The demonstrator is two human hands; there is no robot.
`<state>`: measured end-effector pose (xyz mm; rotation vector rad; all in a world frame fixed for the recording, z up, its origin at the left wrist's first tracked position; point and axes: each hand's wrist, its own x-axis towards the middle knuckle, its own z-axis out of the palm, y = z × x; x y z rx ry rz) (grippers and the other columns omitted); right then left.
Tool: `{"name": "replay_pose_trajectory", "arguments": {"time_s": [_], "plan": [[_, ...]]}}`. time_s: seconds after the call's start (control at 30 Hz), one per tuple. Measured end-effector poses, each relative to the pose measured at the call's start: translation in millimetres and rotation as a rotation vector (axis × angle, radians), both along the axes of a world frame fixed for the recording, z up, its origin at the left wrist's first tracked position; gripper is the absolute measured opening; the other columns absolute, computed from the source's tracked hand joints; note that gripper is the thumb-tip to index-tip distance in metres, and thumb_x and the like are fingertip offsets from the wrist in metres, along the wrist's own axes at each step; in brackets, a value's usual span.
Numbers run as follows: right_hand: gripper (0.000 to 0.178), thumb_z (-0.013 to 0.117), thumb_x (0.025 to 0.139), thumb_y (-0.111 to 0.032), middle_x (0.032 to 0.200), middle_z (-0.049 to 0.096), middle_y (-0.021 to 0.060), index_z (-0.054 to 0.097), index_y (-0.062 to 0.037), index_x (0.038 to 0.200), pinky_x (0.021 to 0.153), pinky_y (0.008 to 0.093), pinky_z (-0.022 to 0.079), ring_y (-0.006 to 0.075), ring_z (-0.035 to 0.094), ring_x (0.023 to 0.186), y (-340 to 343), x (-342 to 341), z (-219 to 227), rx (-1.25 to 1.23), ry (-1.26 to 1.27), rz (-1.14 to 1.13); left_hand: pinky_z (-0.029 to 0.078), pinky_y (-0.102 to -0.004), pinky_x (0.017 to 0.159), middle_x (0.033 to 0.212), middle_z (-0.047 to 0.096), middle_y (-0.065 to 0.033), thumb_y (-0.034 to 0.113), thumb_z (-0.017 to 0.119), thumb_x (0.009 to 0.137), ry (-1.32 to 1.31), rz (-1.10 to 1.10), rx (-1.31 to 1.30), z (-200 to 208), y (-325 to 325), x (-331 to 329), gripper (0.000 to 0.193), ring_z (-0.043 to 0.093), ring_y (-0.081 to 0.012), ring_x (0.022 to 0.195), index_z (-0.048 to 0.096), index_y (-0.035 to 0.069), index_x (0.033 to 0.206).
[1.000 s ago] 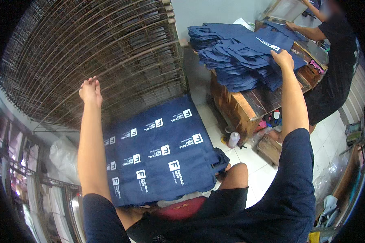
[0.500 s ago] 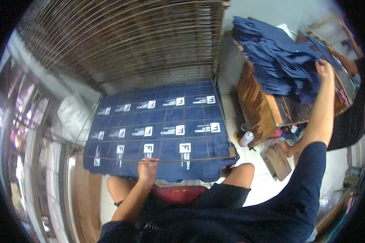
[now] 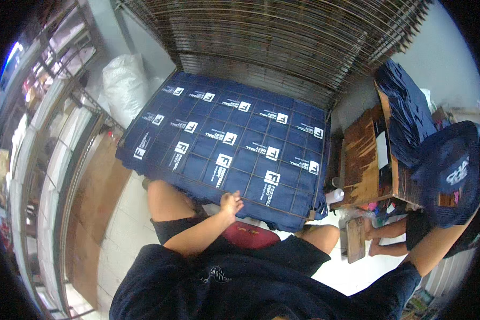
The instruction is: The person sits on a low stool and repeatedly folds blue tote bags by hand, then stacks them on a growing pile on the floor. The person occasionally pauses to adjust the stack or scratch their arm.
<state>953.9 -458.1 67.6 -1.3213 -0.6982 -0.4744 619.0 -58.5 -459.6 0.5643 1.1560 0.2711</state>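
Note:
My left hand [image 3: 232, 204] is closed around the near bar of a wire rack tier [image 3: 311, 215]. On this tier lie navy fabric pieces [image 3: 197, 141] with white prints, set out in rows. Far to the right, my right hand grips a navy fabric piece [image 3: 453, 170] with a white print, held up in the air. The cloth hangs in front of that hand and hides most of its fingers. Behind it, a stack of navy fabric pieces [image 3: 402, 109] rests on a worn wooden cabinet [image 3: 360, 154].
More wire tiers [image 3: 272, 37] are raised above and behind the laid pieces. A white sack [image 3: 124, 82] stands at the left, near a metal shelf rack. At the right are a white bottle [image 3: 334, 196], a small wooden stool [image 3: 356, 240] and another person's bare feet [image 3: 376, 234].
My right hand has lifted a fabric piece off the stack and brought it nearer. My view has turned, so the rack appears tilted. My left hand stays at the tier's near bar.

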Motion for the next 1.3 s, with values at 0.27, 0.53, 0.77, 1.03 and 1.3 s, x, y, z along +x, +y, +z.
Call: {"name": "replay_pose_trajectory", "arguments": {"time_s": [0.27, 0.53, 0.77, 1.03, 1.3], "plan": [[0.052, 0.057, 0.076, 0.004, 0.1, 0.057, 0.0018, 0.041, -0.0053, 0.125, 0.074, 0.0183, 0.048, 0.0085, 0.058, 0.084, 239.5, -148.2, -107.0, 0.091, 0.458, 0.573, 0.042, -0.0383, 0.093, 0.132, 0.048, -0.0126, 0.07, 0.022, 0.086, -1.055, -1.053, -0.464, 159.1, -52.0, -36.1, 0.08, 0.05, -0.0229, 0.117, 0.04, 0.009, 0.135], [0.043, 0.054, 0.076, -0.005, 0.108, 0.055, 0.0071, 0.048, -0.0019, 0.118, 0.093, 0.0331, 0.04, 0.0195, 0.052, 0.101, 441.4, -209.0, -171.7, -0.327, 0.809, 0.878, 0.044, -0.0326, 0.084, 0.108, 0.062, -0.0101, 0.054, 0.053, 0.086, -0.761, -1.766, 0.632, 136.7, -18.6, -55.2, 0.057, 0.057, -0.0192, 0.099, 0.06, 0.005, 0.114], [0.061, 0.05, 0.072, 0.011, 0.103, 0.057, 0.0097, 0.042, -0.0059, 0.13, 0.075, 0.0264, 0.047, 0.0145, 0.055, 0.087, 648.6, -305.8, -199.9, -0.888, 0.361, 1.195, 0.047, -0.034, 0.069, 0.082, 0.064, -0.0106, 0.053, 0.064, 0.078, -0.727, -1.821, 0.601, 69.3, 35.6, -10.4, 0.055, 0.06, -0.0214, 0.08, 0.064, 0.0, 0.092], [0.052, 0.05, 0.072, 0.01, 0.109, 0.061, 0.0131, 0.051, 0.0031, 0.123, 0.079, 0.0248, 0.047, 0.0162, 0.059, 0.091, 780.5, -295.2, -234.0, -0.461, 0.355, 1.261, 0.047, -0.0425, 0.062, 0.073, 0.064, -0.0147, 0.052, 0.066, 0.071, -0.676, -1.6, 1.094, 33.2, 80.6, -7.0, 0.052, 0.062, -0.0302, 0.071, 0.064, 0.0, 0.072], [0.067, 0.047, 0.075, 0.011, 0.137, 0.04, 0.0152, 0.032, -0.0015, 0.139, 0.072, 0.0265, 0.044, 0.018, 0.053, 0.098, 873.3, -260.6, -471.9, -0.447, 0.637, 0.89, 0.042, -0.0409, 0.09, 0.116, 0.057, -0.0162, 0.049, 0.059, 0.075, -0.527, -1.535, 1.19, 71.6, 118.7, -16.4, 0.054, 0.052, -0.0324, 0.109, 0.06, 0.006, 0.108]]}}
